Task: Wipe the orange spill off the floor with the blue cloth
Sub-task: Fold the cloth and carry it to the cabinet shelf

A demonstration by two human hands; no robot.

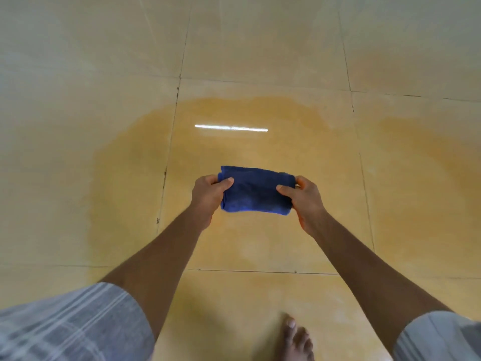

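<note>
Gripping folded blue cloth by its ends, left hand, right hand, orange spill below

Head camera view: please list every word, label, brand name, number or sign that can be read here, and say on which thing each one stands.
There are none: no readable text shows in this view.
blue cloth: plain, no label or tag visible.
left hand and right hand: nothing written.
floor and orange spill: no markings; the white bar is only a light reflection.
checked garment: pattern only, no print.
</note>
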